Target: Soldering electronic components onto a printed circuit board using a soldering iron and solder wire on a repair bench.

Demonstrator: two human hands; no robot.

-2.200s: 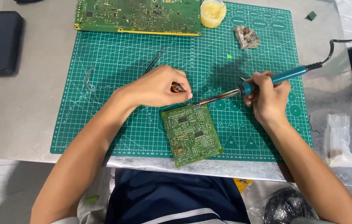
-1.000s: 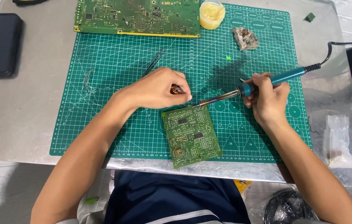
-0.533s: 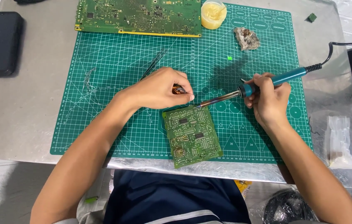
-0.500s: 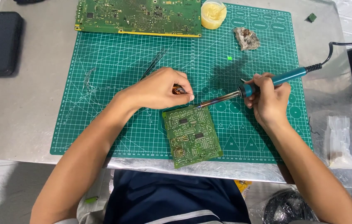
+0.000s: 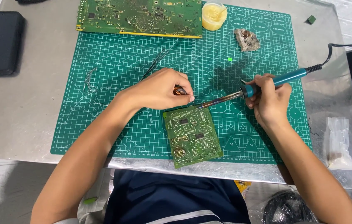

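Right grip (image 5: 269,97) closed on iron (image 5: 267,83), tip at board (image 5: 192,135) top edge; left grip (image 5: 159,89) pinching small brown part (image 5: 180,90) beside it.

Both arms are bare from the lower edge of the frame up to the hands; no sleeve, watch, ring or glove shows on them. The left hand (image 5: 159,89) and the right hand (image 5: 270,101) are bare too, with short nails on the fingers that show. At the lower middle of the frame the person wears a dark navy garment, smooth and a little folded, with one pale grey stripe that runs across it near the bottom edge.
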